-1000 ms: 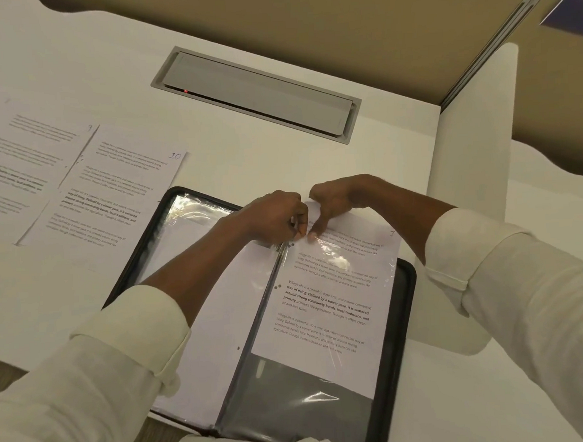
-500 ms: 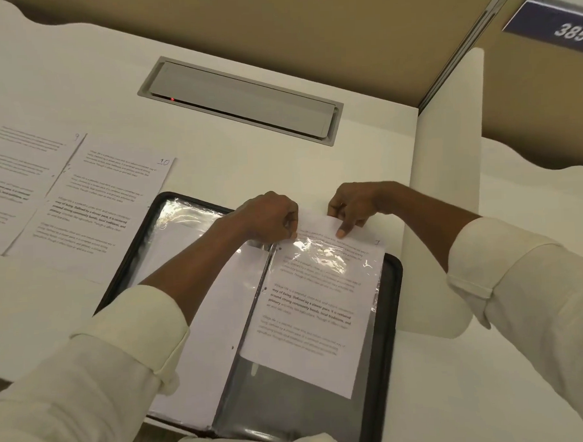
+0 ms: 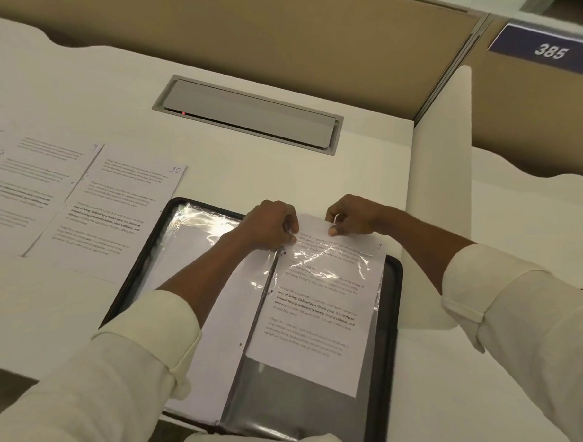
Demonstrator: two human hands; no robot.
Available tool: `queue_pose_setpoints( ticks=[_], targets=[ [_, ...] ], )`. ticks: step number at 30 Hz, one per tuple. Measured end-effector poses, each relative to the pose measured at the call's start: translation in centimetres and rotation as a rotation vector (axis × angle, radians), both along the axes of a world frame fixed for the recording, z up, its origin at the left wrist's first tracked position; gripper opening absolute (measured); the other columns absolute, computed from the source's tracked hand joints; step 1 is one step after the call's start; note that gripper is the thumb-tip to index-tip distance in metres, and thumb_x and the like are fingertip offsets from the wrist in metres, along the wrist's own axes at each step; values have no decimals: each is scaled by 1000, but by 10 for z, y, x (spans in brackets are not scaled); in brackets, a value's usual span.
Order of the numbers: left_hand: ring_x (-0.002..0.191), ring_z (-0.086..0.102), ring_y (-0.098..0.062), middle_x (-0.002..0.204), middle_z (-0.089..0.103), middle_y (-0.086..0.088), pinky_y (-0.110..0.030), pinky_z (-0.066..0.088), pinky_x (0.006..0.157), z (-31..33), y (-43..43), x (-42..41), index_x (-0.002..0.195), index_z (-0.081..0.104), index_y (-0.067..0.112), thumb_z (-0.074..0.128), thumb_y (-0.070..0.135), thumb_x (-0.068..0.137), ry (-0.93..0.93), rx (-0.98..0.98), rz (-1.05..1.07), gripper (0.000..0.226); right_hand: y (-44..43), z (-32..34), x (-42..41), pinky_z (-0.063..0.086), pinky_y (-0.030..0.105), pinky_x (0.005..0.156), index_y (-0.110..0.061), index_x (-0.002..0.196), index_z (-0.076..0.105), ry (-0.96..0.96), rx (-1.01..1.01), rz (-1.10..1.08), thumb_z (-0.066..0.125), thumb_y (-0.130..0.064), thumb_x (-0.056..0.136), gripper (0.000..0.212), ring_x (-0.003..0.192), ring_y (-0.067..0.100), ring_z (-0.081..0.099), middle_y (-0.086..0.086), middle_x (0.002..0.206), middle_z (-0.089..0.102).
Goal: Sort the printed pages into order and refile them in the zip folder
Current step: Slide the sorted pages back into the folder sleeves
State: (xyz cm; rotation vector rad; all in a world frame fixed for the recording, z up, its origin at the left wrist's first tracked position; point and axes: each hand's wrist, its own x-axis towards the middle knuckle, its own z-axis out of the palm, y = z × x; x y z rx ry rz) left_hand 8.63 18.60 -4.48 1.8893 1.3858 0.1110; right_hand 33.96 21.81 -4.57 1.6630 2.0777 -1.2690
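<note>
Page 7 (image 3: 315,306): lying partly in the clear sleeve (image 3: 322,264), zip folder's (image 3: 395,299) right side (light, floppy, creasing easily).
Left hand (image 3: 270,223): pinching the slippery sleeve's mouth.
Right hand (image 3: 353,216): pinching the page's far edge.

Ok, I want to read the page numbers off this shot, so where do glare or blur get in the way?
Head view: glare streaks on the plastic sleeve wash out the top lines of the page in the folder; its bold middle lines are readable. Head view again: the loose page at left is soft, yet its handwritten 10 is legible.
</note>
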Motion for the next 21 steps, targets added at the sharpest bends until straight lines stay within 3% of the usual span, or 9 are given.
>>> queue_pose_setpoints(
  ticks=[5,8,14,16,18,21],
  targets=[
    [81,71,-11,85,74,8,-37,61,81,0,-3,-3,88,75,23,91,11,76,-36,5,15,23,3,5,-2,42,28,76,-26,96,72,-51,102,121,79,-23,94,8,81,9,60,-10,87,67],
    [79,71,-14,87,74,3,-41,63,79,-2,-4,-6,91,77,18,86,8,80,-48,19,25,18,1,7,-8,49,31,78,-26,96,74,2,40,126,79,-24,94,6,82,11,62,-7,88,71],
    [67,74,-11,87,75,2,-36,66,71,-6,-10,-15,88,74,19,84,2,82,-94,-3,72,20,-12,9,-19,41,25,69,-30,77,66,25,-48,130,78,-32,95,21,72,9,57,-9,74,63],
    [61,72,-7,84,75,4,-35,65,72,-7,-12,-17,86,74,20,85,0,81,-105,-1,81,24,-17,10,-21,47,28,76,-25,88,73,29,-60,90,79,-43,91,19,82,11,63,-7,86,70],
    [64,71,-5,83,75,7,-36,65,75,-9,-14,-16,87,75,20,87,1,78,-103,10,80,24,-23,9,-24,52,34,88,-18,103,75,31,-65,26,86,-49,82,39,98,17,66,-2,103,73],
    [76,72,-10,87,74,6,-39,65,79,-11,-16,-14,90,77,18,88,2,77,-101,13,78,24,-35,8,-28,55,37,90,-18,109,71,10,-6,-22,98,-45,66,58,102,18,65,-1,111,69]
  ],
)
